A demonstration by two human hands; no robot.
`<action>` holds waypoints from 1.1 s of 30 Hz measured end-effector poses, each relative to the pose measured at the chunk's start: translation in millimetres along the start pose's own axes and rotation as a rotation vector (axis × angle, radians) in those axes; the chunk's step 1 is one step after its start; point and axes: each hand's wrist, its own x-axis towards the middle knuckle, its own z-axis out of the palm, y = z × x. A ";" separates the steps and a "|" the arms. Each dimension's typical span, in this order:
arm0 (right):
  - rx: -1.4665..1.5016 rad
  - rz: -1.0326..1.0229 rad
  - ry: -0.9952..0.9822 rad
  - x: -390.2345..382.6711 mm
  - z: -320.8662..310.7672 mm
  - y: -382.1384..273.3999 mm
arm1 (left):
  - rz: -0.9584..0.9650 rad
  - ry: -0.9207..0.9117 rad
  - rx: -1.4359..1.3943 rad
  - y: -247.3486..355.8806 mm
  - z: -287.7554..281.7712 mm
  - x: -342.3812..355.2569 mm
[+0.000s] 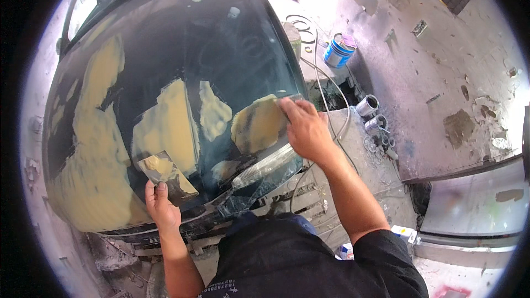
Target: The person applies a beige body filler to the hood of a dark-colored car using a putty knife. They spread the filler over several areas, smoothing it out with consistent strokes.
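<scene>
A dark vehicle hood (pixel 182 38) bears several patches of yellow body filler (pixel 168 124). My left hand (pixel 162 207) holds a putty board (pixel 179 187), a thin flat plate with a lump of yellow filler (pixel 157 166) on it, over the hood's front part. My right hand (pixel 309 129) is closed on a thin, flat grey putty spreader (pixel 292 98), mostly hidden by the fingers. It is at the right edge of a smeared filler patch (pixel 256 124), above the clear headlight (pixel 262 165).
Right of the vehicle stand a blue-and-white can (pixel 339 51) and two open metal cans (pixel 367 105). A hose (pixel 337 85) loops along the hood's right side. Wooden slats (pixel 309 201) lie below the bumper. A loose pale panel (pixel 475 204) is at the far right.
</scene>
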 end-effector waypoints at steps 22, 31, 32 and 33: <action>-0.026 -0.097 -0.035 11.2 -10.8 17.5 | -0.003 0.070 0.022 -0.2 5.2 -2.4; -0.011 -0.090 -0.125 -19.4 11.6 22.8 | 0.008 0.111 0.018 -6.9 -2.2 -6.4; -0.022 -0.091 -0.114 -28.4 13.7 21.3 | 0.003 0.128 0.011 -5.7 0.0 -7.2; -0.068 -0.110 -0.109 -35.7 14.4 20.5 | 0.002 0.107 0.014 -4.1 1.0 -6.6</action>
